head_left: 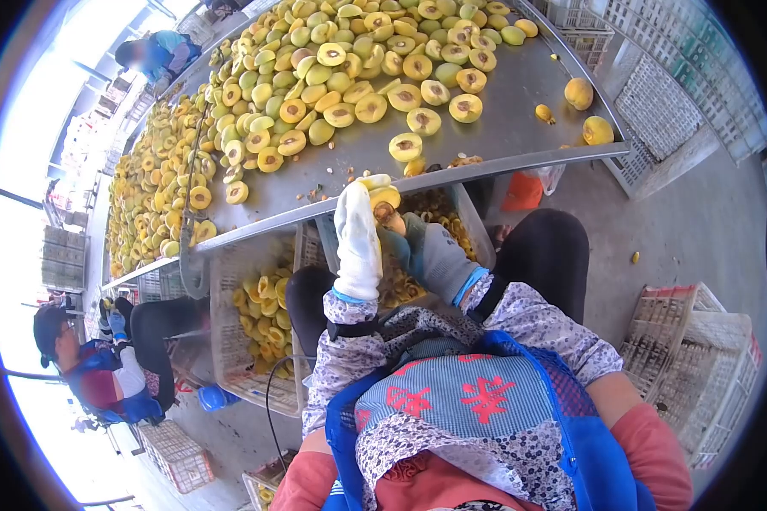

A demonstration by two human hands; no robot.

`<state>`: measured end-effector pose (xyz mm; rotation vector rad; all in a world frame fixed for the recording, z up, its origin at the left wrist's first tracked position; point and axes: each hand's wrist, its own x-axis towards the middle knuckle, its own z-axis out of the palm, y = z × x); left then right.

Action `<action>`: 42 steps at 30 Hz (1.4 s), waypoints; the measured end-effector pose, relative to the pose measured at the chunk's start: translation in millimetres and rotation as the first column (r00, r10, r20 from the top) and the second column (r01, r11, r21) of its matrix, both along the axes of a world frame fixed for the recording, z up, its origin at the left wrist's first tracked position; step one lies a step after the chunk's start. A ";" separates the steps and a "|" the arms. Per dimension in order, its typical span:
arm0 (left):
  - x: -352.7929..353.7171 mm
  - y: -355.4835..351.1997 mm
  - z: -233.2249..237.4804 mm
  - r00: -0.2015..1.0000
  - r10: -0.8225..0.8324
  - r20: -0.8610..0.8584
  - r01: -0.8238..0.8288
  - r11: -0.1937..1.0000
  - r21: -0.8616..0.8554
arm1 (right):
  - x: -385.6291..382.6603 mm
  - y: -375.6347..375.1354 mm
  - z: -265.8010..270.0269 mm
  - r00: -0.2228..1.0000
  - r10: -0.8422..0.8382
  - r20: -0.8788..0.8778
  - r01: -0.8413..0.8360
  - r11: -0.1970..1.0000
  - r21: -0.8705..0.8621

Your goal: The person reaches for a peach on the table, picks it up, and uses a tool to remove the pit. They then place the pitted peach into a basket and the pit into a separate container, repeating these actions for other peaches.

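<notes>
My left hand [358,243], in a white glove, is closed on a halved yellow stone fruit [385,198] just below the metal table's front edge. A brown pit area shows at the fruit's lower side. Close beside it, my right hand [443,260] wears a grey glove with its fingers curled in toward the fruit. Whether those fingers hold a tool is hidden. Under both hands stands a crate [477,226] with dark yellow scraps in it. A heap of halved fruit [341,77] covers much of the metal table [520,111] in front of me.
A plastic crate [230,362] of fruit halves stands left of my knees. White crates [699,375] lie at the right, with more stacked crates [673,111] behind. A red bag [521,192] hangs under the table. One co-worker [115,366] sits at left; another person [162,55] is farther back.
</notes>
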<state>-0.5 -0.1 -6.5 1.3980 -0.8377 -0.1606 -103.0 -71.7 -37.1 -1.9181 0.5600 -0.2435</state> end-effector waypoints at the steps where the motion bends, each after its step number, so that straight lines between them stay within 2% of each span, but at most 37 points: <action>1: 1.0 2.2 1.4 0.980 0.017 0.199 -0.035 0.995 0.089 | 0.8 -0.4 -1.3 1.000 0.000 -0.001 0.000 1.000 0.000; 2: 1.8 4.8 1.2 0.980 0.017 0.198 -0.036 0.995 0.090 | 1.5 0.0 -3.1 1.000 0.007 -0.025 -0.007 1.000 0.001; 3: 2.3 7.6 0.4 0.999 -0.023 -0.034 0.026 0.996 0.086 | 1.7 1.3 -5.4 0.999 0.015 -0.049 -0.015 1.000 0.002; 4: 3.2 8.8 -0.4 0.963 -0.065 -0.261 0.085 0.994 0.067 | 2.8 2.3 -9.3 0.999 0.015 -0.047 -0.015 1.000 0.003; 6: 2.6 7.2 -6.2 0.953 -0.060 -0.297 0.068 0.998 0.017 | 4.4 5.8 -12.2 0.983 0.050 0.177 -0.070 0.992 0.106; 7: 2.0 5.9 -7.8 0.941 -0.058 -0.333 0.048 0.998 -0.036 | 3.4 9.2 -9.3 0.983 0.051 0.179 -0.070 0.992 0.105; 9: 0.8 5.8 -7.6 0.923 -0.084 -0.376 0.060 0.995 -0.075 | 1.9 16.1 -1.5 0.943 -0.074 0.324 -0.054 0.928 0.369; 10: -0.4 5.2 -7.4 0.901 -0.112 -0.419 0.071 0.991 -0.113 | 3.8 15.0 -6.4 0.943 -0.070 0.326 -0.058 0.929 0.366; 11: -2.7 2.9 -8.4 0.902 -0.111 -0.418 0.069 0.991 -0.114 | 6.1 13.9 -16.3 0.942 -0.043 0.334 -0.059 0.955 0.290; 12: -5.7 -0.6 -9.7 0.972 -0.025 -0.234 0.008 0.997 -0.077 | 7.0 13.0 -17.3 0.941 -0.018 0.339 -0.058 0.975 0.212; 13: -7.7 -2.5 -10.0 0.998 0.057 -0.038 -0.059 0.997 -0.051 | 6.9 13.1 -18.6 0.941 -0.020 0.339 -0.056 0.975 0.214; 16: -12.3 -2.0 -2.7 0.994 0.101 0.036 -0.102 0.995 0.023 | 3.2 12.8 -20.0 0.931 -0.035 0.364 -0.032 0.983 0.178; 17: -10.8 -2.2 -4.9 0.995 0.099 0.035 -0.099 0.995 0.024 | 2.3 11.0 -20.1 0.939 -0.022 0.344 -0.024 0.991 0.129; 19: -8.4 -1.3 -10.9 0.994 0.024 -0.109 -0.026 0.999 -0.023 | -1.1 7.5 -16.1 0.948 -0.009 0.318 -0.018 0.997 0.080; 20: -5.6 1.2 -11.4 0.994 0.021 -0.111 -0.024 0.999 -0.022 | -3.2 4.5 -12.7 0.978 0.032 0.205 -0.030 0.999 -0.015; 21: -3.3 4.9 -7.0 0.952 -0.024 -0.304 0.046 0.997 0.067 | -5.8 3.0 -10.5 0.995 0.060 0.084 -0.051 0.993 -0.106; 22: -2.5 6.9 -2.8 0.872 -0.047 -0.488 0.132 0.981 0.141 | -7.6 2.9 -12.7 0.995 0.056 0.081 -0.047 0.993 -0.105; 23: -3.6 8.3 1.6 0.921 -0.004 -0.389 0.115 0.958 0.262 | -8.6 3.4 -17.5 0.993 0.069 0.095 -0.047 0.975 -0.215; 24: -1.4 9.4 1.3 0.921 -0.004 -0.390 0.115 0.958 0.262 | -8.2 4.4 -23.2 0.990 0.087 0.108 -0.048 0.945 -0.323; 25: 1.9 10.6 0.8 0.930 -0.025 -0.367 0.136 0.951 0.279 | -5.2 6.4 -33.4 0.990 0.087 0.107 -0.048 0.945 -0.323; 27: 3.0 12.6 1.1 0.939 -0.044 -0.342 0.152 0.943 0.297 | 2.4 11.2 -37.3 0.940 0.020 0.340 -0.011 1.000 -0.026; 28: 2.0 11.5 1.8 0.993 -0.083 -0.080 0.099 0.968 0.232 | 3.4 12.8 -28.7 0.940 0.020 0.342 -0.011 1.000 -0.028; 29: 1.4 10.5 2.6 0.977 -0.094 0.190 0.065 0.986 0.153 | 3.0 14.8 -19.8 0.936 -0.066 0.345 -0.015 0.974 0.227; 30: 0.1 11.6 4.3 0.977 -0.093 0.191 0.064 0.986 0.151 | 1.3 15.3 -4.3 0.934 -0.148 0.326 -0.022 0.884 0.466; 31: -1.8 13.8 7.0 0.979 -0.161 -0.126 0.169 0.984 0.058 | -0.3 13.9 3.5 0.933 -0.146 0.329 -0.024 0.886 0.463; 32: -2.3 15.5 8.8 0.874 -0.243 -0.421 0.241 0.969 -0.061 | -1.8 13.1 9.2 0.951 -0.144 0.272 -0.031 0.834 0.551; 33: 1.0 13.5 0.6 0.896 -0.231 -0.380 0.230 0.972 -0.047 | -2.2 13.3 11.5 0.968 -0.134 0.213 -0.032 0.774 0.633; 36: 3.8 12.8 -14.7 0.901 -0.138 -0.411 0.136 0.990 -0.034 | 1.6 16.3 1.1 0.958 -0.136 0.251 -0.022 0.841 0.541; 37: 2.5 12.0 -15.7 0.874 -0.116 -0.473 0.132 0.991 0.001 | 2.4 16.1 -2.6 0.958 -0.136 0.251 -0.022 0.841 0.540; 40: -4.9 9.6 -14.1 0.875 -0.096 -0.475 0.116 0.993 0.013 | 0.3 15.9 -2.4 0.959 -0.144 0.246 0.020 0.895 0.445; 42: -4.0 10.2 -17.8 0.860 -0.114 -0.498 0.119 0.993 -0.021 | -2.6 16.5 3.3 0.975 -0.133 0.176 0.056 0.921 0.386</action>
